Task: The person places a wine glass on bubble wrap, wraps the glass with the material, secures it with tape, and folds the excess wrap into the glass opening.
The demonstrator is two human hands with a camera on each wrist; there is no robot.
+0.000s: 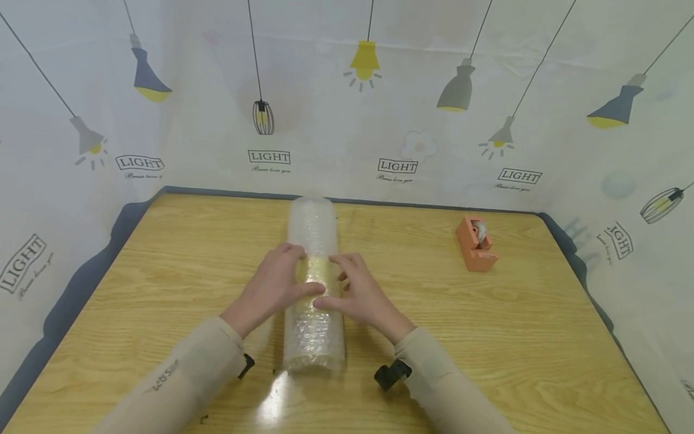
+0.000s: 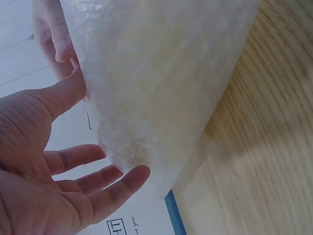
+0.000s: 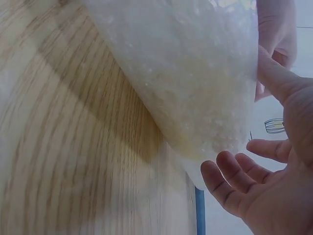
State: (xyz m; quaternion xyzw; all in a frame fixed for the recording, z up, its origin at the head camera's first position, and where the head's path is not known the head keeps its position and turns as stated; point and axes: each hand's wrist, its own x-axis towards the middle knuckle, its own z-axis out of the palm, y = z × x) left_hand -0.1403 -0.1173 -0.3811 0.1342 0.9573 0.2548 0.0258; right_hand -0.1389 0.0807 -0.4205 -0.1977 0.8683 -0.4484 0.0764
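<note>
A thick roll of clear bubble wrap (image 1: 312,226) lies lengthwise on the wooden table, with a yellowish patch showing around its middle. My left hand (image 1: 276,283) rests on its left side, the thumb over the top and the other fingers spread along the flank. From the right, my right hand (image 1: 360,292) touches the roll with its thumb on top, close to the left thumb. In the right wrist view, the fingers (image 3: 230,178) of that hand are loosely bent beside the bubble wrap. The left wrist view shows the left fingertips (image 2: 134,176) at the wrap's surface.
An orange tape dispenser (image 1: 477,253) with a roll of tape stands at the right rear of the table (image 1: 434,337). A white cloth backdrop (image 1: 325,138) printed with lamps rises behind the back edge and along both sides.
</note>
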